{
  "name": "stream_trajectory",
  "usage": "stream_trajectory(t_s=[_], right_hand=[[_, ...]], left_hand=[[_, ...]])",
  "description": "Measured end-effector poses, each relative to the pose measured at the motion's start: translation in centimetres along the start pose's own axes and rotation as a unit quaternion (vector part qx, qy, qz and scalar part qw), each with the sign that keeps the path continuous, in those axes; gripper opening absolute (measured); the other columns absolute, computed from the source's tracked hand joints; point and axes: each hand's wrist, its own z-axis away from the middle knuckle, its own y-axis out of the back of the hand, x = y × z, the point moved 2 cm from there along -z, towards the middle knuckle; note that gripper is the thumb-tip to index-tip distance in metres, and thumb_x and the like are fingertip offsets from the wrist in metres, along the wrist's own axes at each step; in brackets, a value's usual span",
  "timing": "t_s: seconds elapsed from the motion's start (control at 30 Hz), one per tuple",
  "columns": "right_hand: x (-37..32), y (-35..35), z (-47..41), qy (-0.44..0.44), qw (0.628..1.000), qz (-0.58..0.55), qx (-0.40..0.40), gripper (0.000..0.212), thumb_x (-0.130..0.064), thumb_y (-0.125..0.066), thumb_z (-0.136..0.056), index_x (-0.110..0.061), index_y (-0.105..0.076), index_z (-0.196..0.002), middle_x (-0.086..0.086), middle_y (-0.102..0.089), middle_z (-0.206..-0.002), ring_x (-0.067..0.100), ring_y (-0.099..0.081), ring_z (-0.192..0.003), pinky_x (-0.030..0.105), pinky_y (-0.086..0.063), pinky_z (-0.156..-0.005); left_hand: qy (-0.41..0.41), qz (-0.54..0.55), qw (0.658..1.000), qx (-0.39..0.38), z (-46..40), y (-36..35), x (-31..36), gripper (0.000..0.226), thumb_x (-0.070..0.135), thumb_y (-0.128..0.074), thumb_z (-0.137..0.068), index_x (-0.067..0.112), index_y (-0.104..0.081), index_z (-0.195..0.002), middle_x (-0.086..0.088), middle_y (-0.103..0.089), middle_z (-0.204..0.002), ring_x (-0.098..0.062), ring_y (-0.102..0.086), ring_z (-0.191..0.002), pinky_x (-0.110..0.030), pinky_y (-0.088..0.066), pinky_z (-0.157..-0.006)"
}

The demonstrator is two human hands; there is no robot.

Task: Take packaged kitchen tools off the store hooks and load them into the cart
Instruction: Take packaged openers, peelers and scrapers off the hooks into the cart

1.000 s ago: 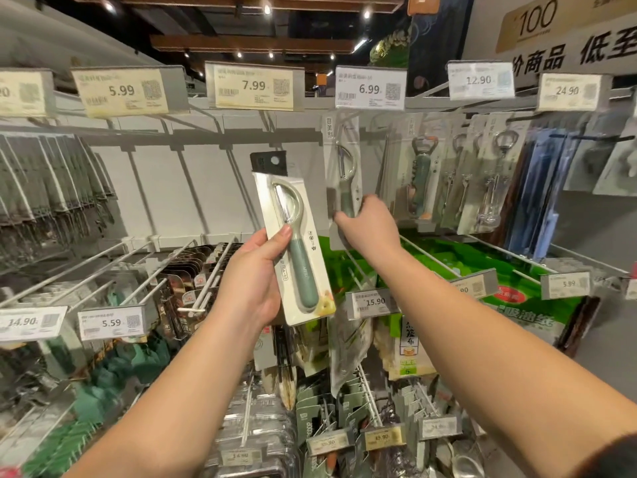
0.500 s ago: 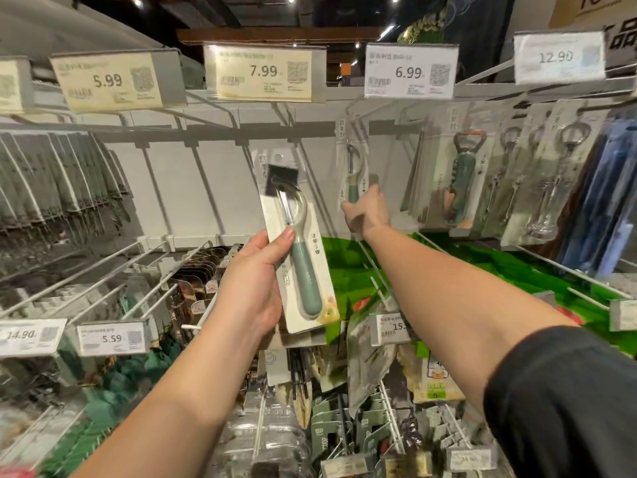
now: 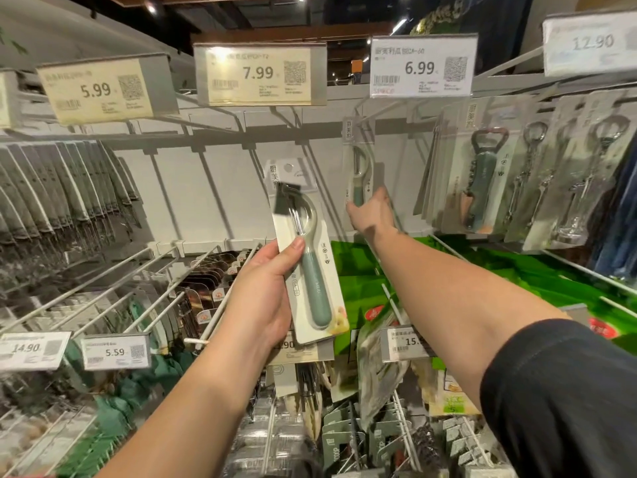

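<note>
Packaged peeler [image 3: 312,270], green handle on a white backing card, sits off the hooks in the left hand [image 3: 265,291]: thumb pressed across the card front near the handle top, fingers wrapped behind the card's left edge, a firm clasp. Head view only. A second packaged peeler [image 3: 358,167] of the same kind hangs on its hook under the 6.99 price tag [image 3: 422,67]; the right hand [image 3: 374,210] reaches up to its lower end, fingers curled at the bottom of the pack, but whether they have closed on it or only touch it I cannot tell from behind. Handling, as a judgement: light, the card stiff but bendable, the blister face likely slick, so pinch the card edge or lower half and slide the hang-hole straight out along the wire; a sideways pull could tear the hole. Count: two peeler packs visible, one held, one hung, none behind it that I can make out. To the right, one packaged bottle opener [image 3: 482,177] with a green body, then at least two corkscrew packs [image 3: 586,177], blurred. No cart in view; loading not yet done.
</note>
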Motion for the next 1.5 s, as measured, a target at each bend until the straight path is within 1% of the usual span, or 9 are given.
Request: stream_trajectory(t_s=[0.13,0.3,0.47,0.6,0.83,1.03,1.17,1.23,1.5], right_hand=[[-0.1,0.8,0.6,-0.019,1.000,0.008,-0.020,0.085,-0.037,-0.061,-0.097,-0.003,-0.011,-0.156,0.019,-0.030,-0.154,0.035,-0.049,-0.130,0.039,-0.045,-0.100],[-1.9,3.9,3.9,0.015,0.999,-0.007,-0.045,0.058,-0.035,-0.059,-0.097,-0.012,-0.038,-0.146,0.011,-0.043,-0.145,0.030,-0.052,-0.123,0.043,-0.044,-0.104],[-1.7,9.1,14.1,0.124,0.988,-0.057,-0.075,0.033,-0.037,-0.057,-0.098,-0.025,-0.053,-0.128,-0.012,-0.059,-0.114,-0.005,-0.054,-0.089,0.013,-0.041,-0.069],[-0.4,10.7,20.9,0.164,0.982,-0.069,-0.063,0.042,-0.047,-0.065,-0.090,-0.032,-0.052,-0.128,-0.020,-0.057,-0.117,-0.011,-0.054,-0.099,0.011,-0.043,-0.076],[1.0,11.4,23.5,0.171,0.984,-0.038,0.008,0.055,-0.048,-0.076,-0.079,-0.033,-0.050,-0.124,-0.026,-0.044,-0.109,-0.003,-0.053,-0.100,0.030,-0.053,-0.089],[1.5,12.2,23.8,0.148,0.987,-0.029,0.055,0.040,-0.047,-0.073,-0.083,-0.033,-0.045,-0.108,-0.019,-0.047,-0.105,-0.003,-0.049,-0.093,0.012,-0.041,-0.074],[1.2,12.2,23.2,0.150,0.987,-0.026,0.059,0.033,-0.044,-0.070,-0.086,-0.032,-0.046,-0.105,-0.023,-0.044,-0.099,-0.004,-0.048,-0.087,0.011,-0.036,-0.070],[1.1,12.2,22.8,0.155,0.985,-0.025,0.069,0.032,-0.042,-0.071,-0.086,-0.030,-0.047,-0.104,-0.019,-0.045,-0.098,0.001,-0.046,-0.087,0.018,-0.035,-0.074],[0.6,12.5,21.3,0.177,0.980,0.000,0.088,0.031,-0.040,-0.068,-0.088,-0.029,-0.045,-0.105,-0.012,-0.050,-0.105,0.004,-0.046,-0.096,0.019,-0.033,-0.076]], left_hand=[[-0.001,0.001,1.000,-0.010,0.2,-0.4,0.1,0.029,0.008,-0.058,-0.096,0.004,-0.065,-0.124,-0.011,-0.075,-0.101,-0.024,-0.071,-0.092,-0.039,-0.061,-0.083],[-0.004,0.000,0.999,-0.032,0.7,-0.4,0.3,0.027,0.008,-0.058,-0.096,0.004,-0.066,-0.122,-0.011,-0.076,-0.103,-0.022,-0.074,-0.088,-0.035,-0.062,-0.076],[-0.006,0.000,0.998,-0.057,1.0,-0.8,0.2,0.024,0.008,-0.058,-0.096,0.006,-0.067,-0.117,-0.010,-0.077,-0.095,-0.021,-0.075,-0.083,-0.034,-0.062,-0.069],[0.001,-0.001,0.996,-0.087,1.4,-2.3,0.1,0.018,0.006,-0.058,-0.096,0.008,-0.070,-0.109,-0.011,-0.077,-0.091,-0.021,-0.075,-0.077,-0.034,-0.061,-0.063],[0.001,-0.022,0.990,-0.141,2.8,-5.3,-1.0,0.031,0.008,-0.064,-0.093,0.003,-0.064,-0.123,-0.011,-0.074,-0.105,-0.020,-0.071,-0.097,-0.034,-0.060,-0.081],[-0.003,0.031,0.989,-0.146,3.3,-6.6,-1.7,0.078,0.019,-0.076,-0.077,-0.005,-0.043,-0.145,-0.022,-0.055,-0.142,-0.028,-0.049,-0.137,-0.044,-0.034,-0.119],[0.003,-0.004,0.986,-0.166,3.1,-6.9,-1.5,0.018,0.010,-0.054,-0.099,0.000,-0.066,-0.109,-0.010,-0.075,-0.094,-0.017,-0.071,-0.096,-0.031,-0.056,-0.094],[-0.001,-0.030,0.985,-0.169,2.8,-7.0,-1.4,0.020,0.010,-0.049,-0.102,0.004,-0.069,-0.101,-0.006,-0.074,-0.083,-0.016,-0.070,-0.084,-0.029,-0.059,-0.082],[-0.027,-0.083,0.982,-0.169,1.6,-7.4,-0.6,0.017,0.016,-0.053,-0.100,0.015,-0.070,-0.099,0.004,-0.073,-0.087,-0.010,-0.065,-0.088,-0.042,-0.042,-0.106]])
